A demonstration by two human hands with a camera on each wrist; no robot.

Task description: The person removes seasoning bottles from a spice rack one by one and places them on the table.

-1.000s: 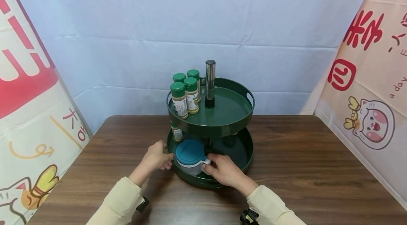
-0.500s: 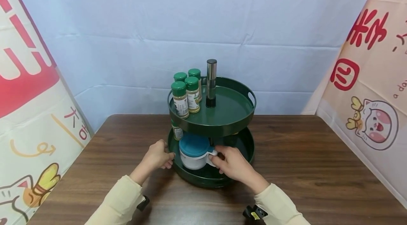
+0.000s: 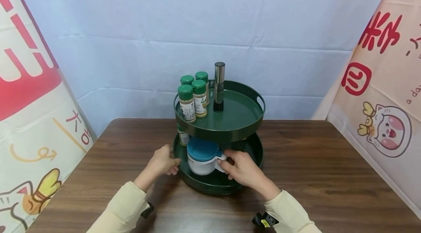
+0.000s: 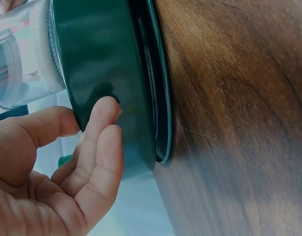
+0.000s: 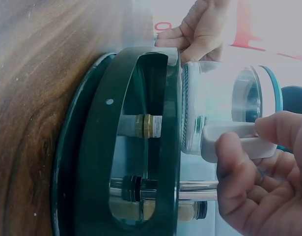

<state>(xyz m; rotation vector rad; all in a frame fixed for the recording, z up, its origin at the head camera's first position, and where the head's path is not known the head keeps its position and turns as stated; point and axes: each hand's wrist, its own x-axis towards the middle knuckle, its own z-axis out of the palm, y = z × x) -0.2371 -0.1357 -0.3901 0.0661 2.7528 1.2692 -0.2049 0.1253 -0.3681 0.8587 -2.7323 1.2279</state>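
Note:
A two-tier green lazy Susan (image 3: 227,135) stands on the table. My left hand (image 3: 162,160) pinches the left rim of its lower tray (image 3: 210,189), thumb at the top edge and fingers against the outer wall (image 4: 99,49). In the lower tray's front part is a clear seasoning jar (image 3: 200,168) with a blue lid (image 3: 203,149). My right hand (image 3: 242,169) pinches the jar's white handle (image 5: 224,129) between thumb and fingers. The jar is upright, and the upper tray overlaps the back of its lid in the head view.
Several green-capped spice bottles (image 3: 188,108) stand at the left of the upper tray, beside the metal post (image 3: 219,83). Another spice bottle (image 3: 184,138) is on the lower tray behind the jar. A gold-capped bottle (image 5: 150,126) shows through the tray's handle slot in the right wrist view.
My right hand has moved the jar back and to the right on the lower tray, mostly in the first half second. The left hand keeps its place at the rim.

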